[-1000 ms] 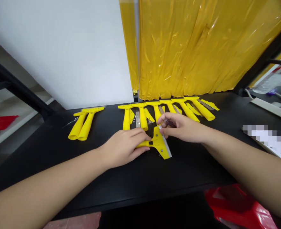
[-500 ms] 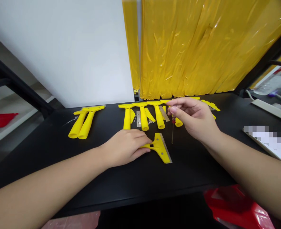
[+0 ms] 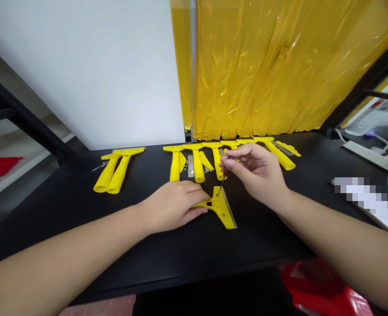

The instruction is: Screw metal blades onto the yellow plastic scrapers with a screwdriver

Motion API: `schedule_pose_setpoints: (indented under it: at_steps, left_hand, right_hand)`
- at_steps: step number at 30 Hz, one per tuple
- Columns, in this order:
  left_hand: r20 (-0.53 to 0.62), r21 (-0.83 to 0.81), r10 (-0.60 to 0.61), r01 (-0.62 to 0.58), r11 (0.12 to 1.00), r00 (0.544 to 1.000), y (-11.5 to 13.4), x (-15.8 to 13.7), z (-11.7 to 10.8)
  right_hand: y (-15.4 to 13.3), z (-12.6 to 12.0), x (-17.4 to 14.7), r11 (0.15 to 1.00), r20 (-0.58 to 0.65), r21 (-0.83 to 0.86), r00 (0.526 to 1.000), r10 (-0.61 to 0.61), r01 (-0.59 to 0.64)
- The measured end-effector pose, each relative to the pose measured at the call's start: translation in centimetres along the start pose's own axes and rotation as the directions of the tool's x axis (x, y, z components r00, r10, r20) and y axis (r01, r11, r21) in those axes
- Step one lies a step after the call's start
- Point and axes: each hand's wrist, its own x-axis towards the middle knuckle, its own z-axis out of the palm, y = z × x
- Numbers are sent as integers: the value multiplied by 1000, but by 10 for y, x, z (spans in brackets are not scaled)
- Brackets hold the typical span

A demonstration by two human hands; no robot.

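Note:
My left hand (image 3: 177,205) is closed around the handle of a yellow scraper (image 3: 220,206), pressing it flat on the black table. The scraper's head points right, with a metal blade along its edge and two screws in its face. Between thumb and fingers, my right hand (image 3: 256,169) pinches a small screwdriver (image 3: 224,176) with a red collar. Its shaft slants down, and the tip appears to meet the screw nearer the back of the scraper's head. My fingers hide most of the screwdriver's handle.
Behind my hands lies a row of yellow scraper handles (image 3: 199,166) with loose blades (image 3: 190,166), small screws and cover pieces. Two scrapers (image 3: 120,171) lie together at the left. A white panel (image 3: 121,79) and yellow plastic curtain (image 3: 263,70) stand behind the black table (image 3: 115,245).
My right hand has moved left and toward me, bringing the screwdriver's tip from beside the scraper onto its far screw. My left hand keeps its hold on the handle.

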Motion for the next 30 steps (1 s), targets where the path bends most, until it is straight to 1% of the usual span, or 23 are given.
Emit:
schedule_pose_setpoints:
  at_steps: [4, 7, 16, 23, 27, 30]
  left_hand:
    - [18, 0, -6, 6, 1000, 1000, 0, 0, 0]
    - [20, 3, -7, 7, 1000, 1000, -1, 0, 0]
    - [12, -8, 2, -2, 1000, 1000, -1, 1, 1]
    - [6, -8, -3, 3, 1000, 1000, 0, 1, 1]
    - [-5, 0, 9, -9, 1000, 1000, 0, 1, 2]
    - [-8, -1, 21, -21, 1000, 1000, -1, 1, 2]
  right_hand:
    - [1, 1, -1, 999, 19, 21, 999, -40, 40]
    - [1, 1, -2, 998, 16, 2, 998, -65, 65]
    - [1, -2, -2, 996, 5, -62, 998, -68, 68]
    - [5, -3, -1, 983, -10, -95, 987, -159, 157]
    - [5, -2, -1, 986, -19, -79, 989, -150, 148]
    - [7, -4, 2, 995, -2, -30, 995, -98, 98]
